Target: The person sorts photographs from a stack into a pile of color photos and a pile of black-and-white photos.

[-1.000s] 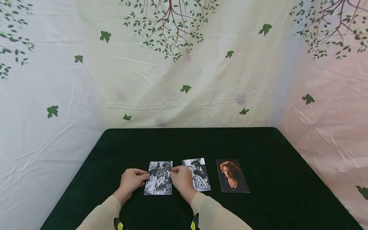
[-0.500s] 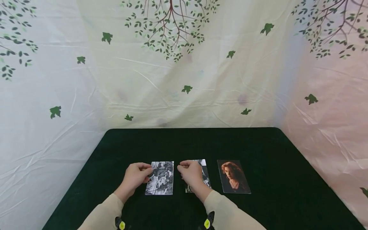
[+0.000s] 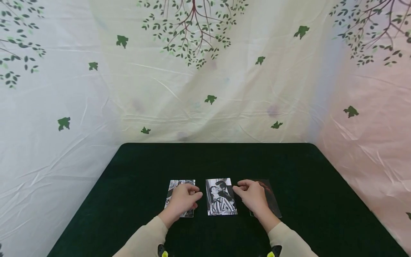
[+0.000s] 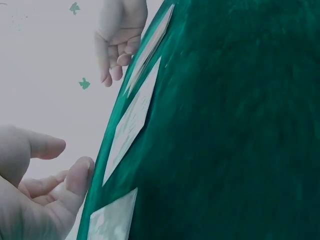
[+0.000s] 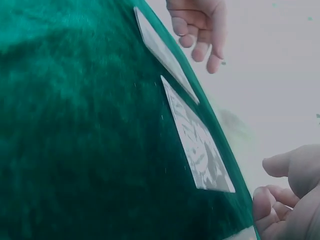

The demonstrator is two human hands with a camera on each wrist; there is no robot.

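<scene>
Three picture cards lie side by side on the dark green cloth. Uncovered in the middle is a black-and-white card (image 3: 221,198) showing a couple. My left hand (image 3: 183,198) hovers across the left black-and-white card (image 3: 189,213), hiding most of its picture. Over the portrait card (image 3: 273,203) on the right is my right hand (image 3: 253,197), its fingertips close to the middle card's right edge. Each wrist view shows a gap between thumb and fingers, with nothing held, at the left hand (image 4: 45,195) and the right hand (image 5: 287,195).
The green-covered table (image 3: 212,160) has a straight far edge and rounded back corners. Behind it hangs a pale curtain (image 3: 179,107) printed with leaves and branches. Wrist cameras (image 3: 162,251) are strapped over the cream sleeves (image 3: 144,235).
Both hands have shifted right: the left from the left card's edge to over it, the right from over the middle card to over the portrait card. The middle card is now uncovered and stands straighter.
</scene>
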